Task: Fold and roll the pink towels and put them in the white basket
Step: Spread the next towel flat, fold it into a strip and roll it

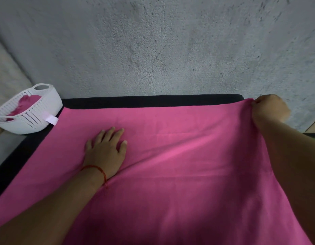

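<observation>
Pinching the pink towel (pixel 179 156) corner, right hand (pixel 270 110); left hand (pixel 105 147) presses flat.

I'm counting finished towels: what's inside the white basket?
Pink fabric shows inside the basket. Its perforated wall hides whatever lies lower, so how many towels are in there, and whether they are rolled, cannot be told.

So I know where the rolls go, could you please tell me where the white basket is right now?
In the head view, the white basket sits at the far left, beside the far left corner of the spread pink towel.
</observation>
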Demonstrator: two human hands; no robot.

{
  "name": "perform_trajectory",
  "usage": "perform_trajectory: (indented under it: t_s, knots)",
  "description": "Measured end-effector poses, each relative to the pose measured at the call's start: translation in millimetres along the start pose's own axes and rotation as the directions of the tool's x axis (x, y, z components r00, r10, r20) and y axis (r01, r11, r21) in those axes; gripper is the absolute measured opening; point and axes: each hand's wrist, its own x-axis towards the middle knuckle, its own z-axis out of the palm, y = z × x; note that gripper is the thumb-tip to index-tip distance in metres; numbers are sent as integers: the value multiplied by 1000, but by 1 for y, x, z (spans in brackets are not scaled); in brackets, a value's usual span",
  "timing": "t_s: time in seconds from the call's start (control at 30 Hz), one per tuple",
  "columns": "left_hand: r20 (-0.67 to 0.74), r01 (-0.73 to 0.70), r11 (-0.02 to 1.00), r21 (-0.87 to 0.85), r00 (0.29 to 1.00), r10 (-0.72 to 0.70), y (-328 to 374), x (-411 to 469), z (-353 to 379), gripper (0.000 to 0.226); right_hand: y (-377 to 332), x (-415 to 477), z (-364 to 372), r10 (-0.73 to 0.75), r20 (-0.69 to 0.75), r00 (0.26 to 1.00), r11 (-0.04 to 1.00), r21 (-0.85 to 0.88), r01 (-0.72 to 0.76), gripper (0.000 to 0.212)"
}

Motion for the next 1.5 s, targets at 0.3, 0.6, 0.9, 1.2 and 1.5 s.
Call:
perform_trajectory:
  t_s: [0.3, 0.6, 0.9, 1.2, 1.5]
  knots:
    - [2, 4, 1000, -16, 1000, -4, -1, 4, 5, 70, 16, -4, 27, 9, 68, 998, 1000, -3, -9, 28]
    - [63, 28, 999, -41, 998, -25, 2, 5, 1, 60, -33, -102, -16, -262, 154, 953, 965, 66, 255, 57]
    - [170, 40, 993, -110, 985, -21, 3, 6, -12, 60, -52, -281, -45, -452, 281, 847, 881, -7, 473, 73]
    - [298, 21, 980, -196, 954, 39, -13, 1, -27, 60, -15, -360, -92, -425, 442, 790, 859, -78, 506, 81]
    - [140, 81, 992, -101, 988, -66, -166, -142, -38, 55, 61, -397, -154, -339, 499, 797, 890, -104, 444, 75]
